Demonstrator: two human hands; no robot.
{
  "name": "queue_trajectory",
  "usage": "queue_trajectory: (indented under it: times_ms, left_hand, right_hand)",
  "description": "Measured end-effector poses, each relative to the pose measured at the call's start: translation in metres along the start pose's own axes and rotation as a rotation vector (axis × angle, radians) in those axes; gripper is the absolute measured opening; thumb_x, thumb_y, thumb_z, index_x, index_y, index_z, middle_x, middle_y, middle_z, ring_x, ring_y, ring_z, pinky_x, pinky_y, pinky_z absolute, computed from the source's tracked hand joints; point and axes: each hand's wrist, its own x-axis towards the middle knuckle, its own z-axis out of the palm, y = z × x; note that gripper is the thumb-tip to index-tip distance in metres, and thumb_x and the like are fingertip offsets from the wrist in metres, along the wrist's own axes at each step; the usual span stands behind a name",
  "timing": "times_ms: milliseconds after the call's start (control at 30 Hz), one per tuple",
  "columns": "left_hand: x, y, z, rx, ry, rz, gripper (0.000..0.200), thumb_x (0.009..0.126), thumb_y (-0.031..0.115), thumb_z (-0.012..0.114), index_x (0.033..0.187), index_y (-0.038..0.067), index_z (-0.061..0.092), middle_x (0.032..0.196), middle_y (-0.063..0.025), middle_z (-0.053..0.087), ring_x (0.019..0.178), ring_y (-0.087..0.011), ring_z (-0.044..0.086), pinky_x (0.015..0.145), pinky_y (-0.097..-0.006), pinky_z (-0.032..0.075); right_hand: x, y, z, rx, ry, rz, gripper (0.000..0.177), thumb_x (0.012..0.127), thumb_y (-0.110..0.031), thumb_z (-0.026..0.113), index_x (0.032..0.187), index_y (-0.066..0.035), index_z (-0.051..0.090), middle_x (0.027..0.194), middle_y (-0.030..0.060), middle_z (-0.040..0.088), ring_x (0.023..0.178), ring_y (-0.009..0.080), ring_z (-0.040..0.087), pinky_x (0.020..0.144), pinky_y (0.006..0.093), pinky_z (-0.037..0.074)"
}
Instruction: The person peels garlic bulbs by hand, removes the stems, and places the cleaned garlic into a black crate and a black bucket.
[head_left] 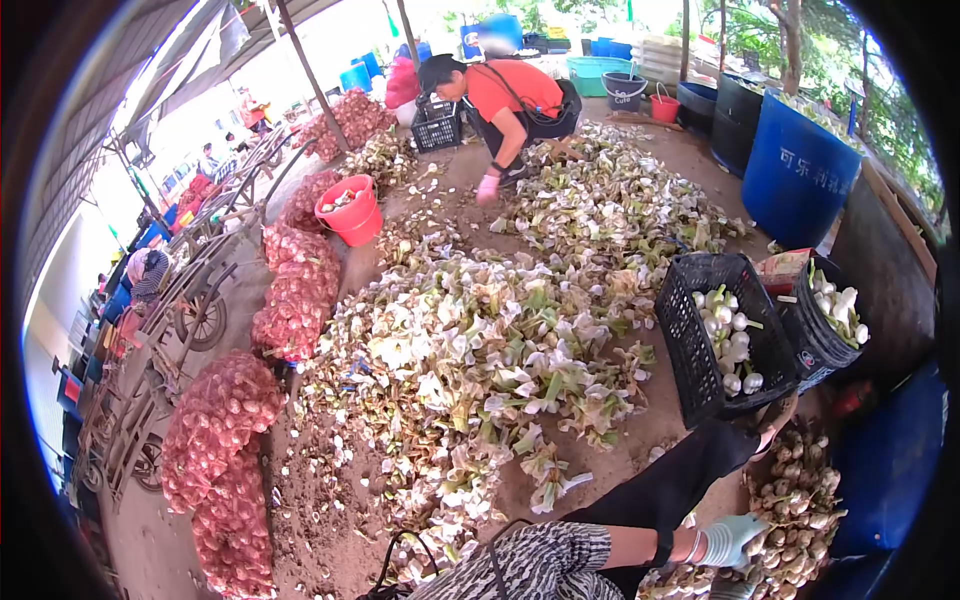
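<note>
My left hand [735, 540], in a pale glove with a dark band on the wrist, reaches over a heap of unpeeled garlic bulbs [795, 500] at the lower right. Its fingers are curled around a garlic bulb at the heap's edge, partly hidden by the glove. At the bottom edge a sliver of my right hand [732, 591], also gloved, shows; its fingers are cut off by the frame. Just beyond my outstretched leg [650, 480] stands a black crate [690, 375] with cleaned white garlic bulbs [730, 335] inside.
A wide pile of garlic husks [490, 350] covers the middle floor. Another person [515, 95] crouches behind it. Red net sacks [225, 415] line the left beside handcarts [150, 380]. A black bucket [825, 340], blue tub [800, 170] and red bucket [350, 218] stand around.
</note>
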Motion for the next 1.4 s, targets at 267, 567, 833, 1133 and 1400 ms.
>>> queue_trajectory:
  times_ms: [267, 567, 833, 1133, 1400]
  left_hand:
    - [-0.002, -0.002, -0.018, -0.937, -0.213, -0.524, 0.027, 0.079, 0.028, 0.058, 0.080, 0.001, 0.061, 0.067, -0.0016, 0.058, 0.065, -0.0122, 0.050, 0.061, -0.0299, 0.040]
    - [-0.002, 0.001, -0.015, -0.212, 0.081, -0.137, 0.032, 0.061, 0.020, 0.072, 0.083, 0.002, 0.059, 0.066, -0.0133, 0.058, 0.060, -0.0263, 0.056, 0.060, -0.0355, 0.044]
    - [-0.011, 0.019, -0.030, 0.205, 0.048, -0.044, 0.033, 0.058, 0.015, 0.072, 0.085, 0.000, 0.061, 0.077, -0.0149, 0.063, 0.069, -0.0239, 0.061, 0.060, -0.0335, 0.047]
    - [0.016, 0.006, -0.059, -0.664, -0.439, -0.142, 0.018, 0.063, 0.014, 0.067, 0.078, 0.004, 0.063, 0.062, -0.0105, 0.057, 0.063, -0.0118, 0.055, 0.056, -0.0303, 0.044]
    - [-0.001, -0.002, -0.048, -0.290, -0.200, 0.028, 0.016, 0.084, 0.018, 0.056, 0.087, 0.004, 0.065, 0.076, -0.0019, 0.064, 0.069, -0.0105, 0.058, 0.062, -0.0266, 0.047]
  right_hand:
    - [0.021, 0.049, -0.012, 0.052, -0.107, -0.038, 0.042, 0.081, -0.012, 0.057, 0.119, -0.001, 0.045, 0.105, 0.0084, 0.056, 0.089, 0.0175, 0.054, 0.073, 0.0282, 0.048]
    - [0.013, 0.060, -0.006, -0.018, -0.135, 0.049, 0.054, 0.077, -0.012, 0.062, 0.125, -0.002, 0.039, 0.109, 0.0100, 0.055, 0.096, 0.0191, 0.054, 0.079, 0.0298, 0.046]
    - [0.012, 0.029, 0.002, 0.156, -0.089, 0.183, 0.051, 0.080, -0.015, 0.060, 0.126, -0.003, 0.040, 0.115, 0.0095, 0.054, 0.106, 0.0196, 0.051, 0.096, 0.0342, 0.032]
    - [0.014, 0.049, 0.016, 0.664, 0.017, 0.369, 0.036, 0.085, -0.011, 0.050, 0.120, -0.003, 0.047, 0.113, 0.0100, 0.054, 0.099, 0.0183, 0.055, 0.084, 0.0309, 0.045]
    - [0.017, 0.014, 0.020, 0.837, 0.247, 0.516, 0.017, 0.084, -0.011, 0.052, 0.092, 0.000, 0.061, 0.085, 0.0056, 0.061, 0.074, 0.0140, 0.057, 0.064, 0.0280, 0.050]
